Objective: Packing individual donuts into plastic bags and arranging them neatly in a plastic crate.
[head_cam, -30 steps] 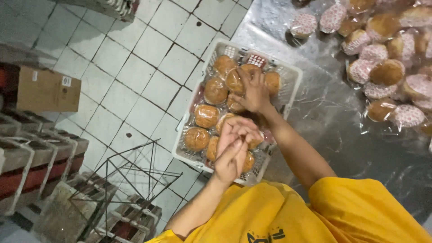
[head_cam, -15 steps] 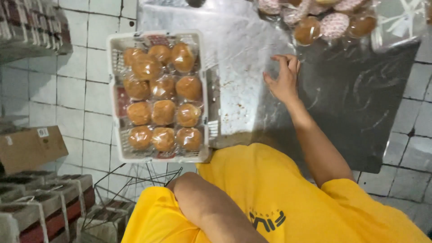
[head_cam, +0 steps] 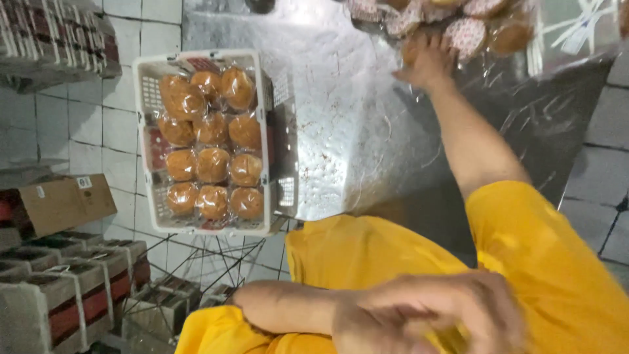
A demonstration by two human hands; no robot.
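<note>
Plastic-wrapped golden round buns (head_cam: 488, 33) sit piled at the far end of the shiny steel table (head_cam: 341, 118). The right hand (head_cam: 427, 62) is spread over one, though I can't tell if it's gripping. The left hand (head_cam: 426, 314) is a blur by the chest, so no call there either. The slick wrap could slip, or nudged neighbours could slide off the pile.

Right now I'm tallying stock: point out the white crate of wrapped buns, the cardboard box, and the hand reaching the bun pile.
white crate (head_cam: 145, 65), head view, top-left rim.
cardboard box (head_cam: 62, 204), head view, brown side.
right hand (head_cam: 429, 64), head view, back of hand.
</note>
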